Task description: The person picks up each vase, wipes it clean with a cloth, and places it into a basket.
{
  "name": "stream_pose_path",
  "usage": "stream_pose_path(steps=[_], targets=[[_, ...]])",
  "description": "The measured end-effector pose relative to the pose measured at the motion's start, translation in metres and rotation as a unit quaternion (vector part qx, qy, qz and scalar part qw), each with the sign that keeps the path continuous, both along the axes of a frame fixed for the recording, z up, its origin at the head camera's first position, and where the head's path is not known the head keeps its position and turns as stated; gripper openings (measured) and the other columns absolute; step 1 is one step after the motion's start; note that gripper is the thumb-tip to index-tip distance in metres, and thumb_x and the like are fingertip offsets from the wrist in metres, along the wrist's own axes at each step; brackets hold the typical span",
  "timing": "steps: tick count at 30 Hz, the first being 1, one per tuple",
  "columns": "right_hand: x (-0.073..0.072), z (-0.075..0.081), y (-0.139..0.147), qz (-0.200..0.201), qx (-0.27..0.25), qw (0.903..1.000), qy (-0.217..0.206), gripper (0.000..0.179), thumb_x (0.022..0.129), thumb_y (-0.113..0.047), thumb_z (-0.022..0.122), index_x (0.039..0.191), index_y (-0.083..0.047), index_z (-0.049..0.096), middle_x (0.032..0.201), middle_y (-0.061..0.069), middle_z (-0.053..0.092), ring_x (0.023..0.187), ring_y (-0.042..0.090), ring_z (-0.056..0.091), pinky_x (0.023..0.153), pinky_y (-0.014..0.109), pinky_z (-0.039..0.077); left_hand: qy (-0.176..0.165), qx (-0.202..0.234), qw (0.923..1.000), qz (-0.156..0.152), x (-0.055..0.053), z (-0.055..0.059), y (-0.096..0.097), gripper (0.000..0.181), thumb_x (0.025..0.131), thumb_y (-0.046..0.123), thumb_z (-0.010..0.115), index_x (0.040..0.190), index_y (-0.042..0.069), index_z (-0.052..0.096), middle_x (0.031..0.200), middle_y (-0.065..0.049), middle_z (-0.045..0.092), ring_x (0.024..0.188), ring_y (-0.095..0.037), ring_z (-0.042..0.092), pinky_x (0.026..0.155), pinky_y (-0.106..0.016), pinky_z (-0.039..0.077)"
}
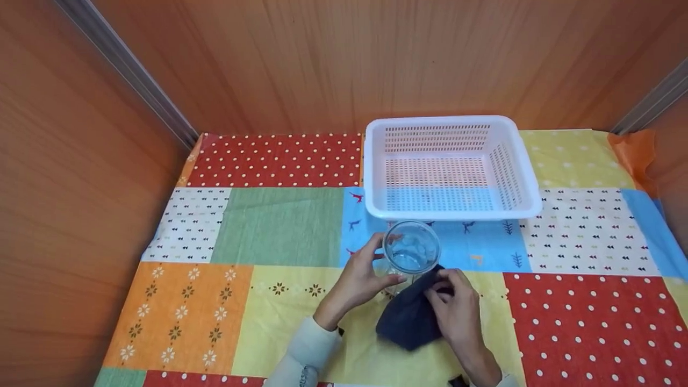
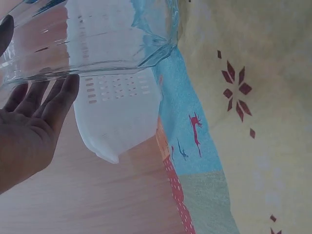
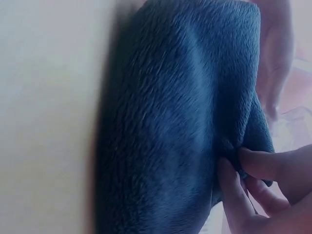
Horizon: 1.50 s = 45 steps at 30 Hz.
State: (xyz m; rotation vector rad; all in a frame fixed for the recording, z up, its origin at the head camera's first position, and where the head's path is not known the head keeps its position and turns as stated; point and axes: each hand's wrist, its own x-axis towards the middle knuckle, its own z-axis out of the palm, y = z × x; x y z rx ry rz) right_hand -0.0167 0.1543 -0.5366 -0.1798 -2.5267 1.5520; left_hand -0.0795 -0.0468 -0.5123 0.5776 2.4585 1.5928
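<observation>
My left hand (image 1: pixel 357 277) holds a clear glass jar (image 1: pixel 412 247) by its side, thumb on the near side and fingers on the far side. In the head view the jar's round open mouth is turned up toward me. The left wrist view shows the jar's ridged wall (image 2: pixel 105 46) lying across the fingers (image 2: pixel 61 97). My right hand (image 1: pixel 459 306) pinches a dark blue-grey cloth (image 1: pixel 411 317) right beside the jar. Seen from the right wrist, the fuzzy cloth (image 3: pixel 175 107) hangs in folds from the thumb and fingertips. It covers part of the jar's lower end.
A white perforated plastic basket (image 1: pixel 454 214) stands just beyond the jar, with nothing in it. Beneath everything lies a patchwork-patterned tablecloth (image 1: pixel 285 226). Wood-grain panels (image 1: pixel 333 64) rise at the back and both sides. An orange cloth end (image 1: pixel 634 156) bunches at the far right corner.
</observation>
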Motion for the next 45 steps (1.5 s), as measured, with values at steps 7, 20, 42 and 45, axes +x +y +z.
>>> stream_pose_path(steps=[7,20,42,45], targets=[[0.002,0.012,-0.009,-0.013,-0.007,0.9977,0.066,0.024,0.085,0.019,0.075,0.101,0.002,0.068,0.102,0.010,0.065,0.093,0.024,0.070,0.077,0.015,0.060,0.078,-0.006,0.9939,0.078,0.009,-0.006,0.013,0.076,0.079,0.011,0.094,0.146,0.011,0.059,0.135,-0.006,0.066,0.124,-0.024,0.063,0.097,-0.046,0.060],[0.000,0.012,-0.010,-0.020,-0.012,0.9971,0.072,0.025,0.085,0.018,0.076,0.104,0.003,0.070,0.103,0.012,0.067,0.094,0.026,0.071,0.078,0.016,0.060,0.032,0.004,0.9995,0.000,0.000,-0.002,0.000,0.074,0.089,0.009,0.085,0.155,0.010,0.051,0.150,-0.011,0.056,0.138,-0.033,0.055,0.112,-0.053,0.050],[-0.002,0.004,-0.004,-0.011,0.001,0.9978,0.065,0.027,0.086,0.017,0.076,0.109,0.003,0.072,0.102,0.012,0.069,0.091,0.025,0.071,0.076,0.026,0.064,0.052,0.017,0.9971,0.053,0.007,-0.008,0.008,0.074,0.080,0.013,0.094,0.146,0.011,0.058,0.133,-0.007,0.063,0.127,-0.030,0.063,0.105,-0.050,0.057],[-0.002,-0.003,-0.002,-0.006,0.016,0.9992,0.035,0.028,0.086,0.017,0.076,0.110,0.003,0.071,0.100,0.013,0.070,0.092,0.027,0.071,0.077,0.034,0.065,0.051,0.018,0.9971,0.054,0.007,-0.007,0.008,0.074,0.080,0.013,0.094,0.145,0.010,0.059,0.133,-0.008,0.063,0.127,-0.030,0.063,0.105,-0.049,0.057]])
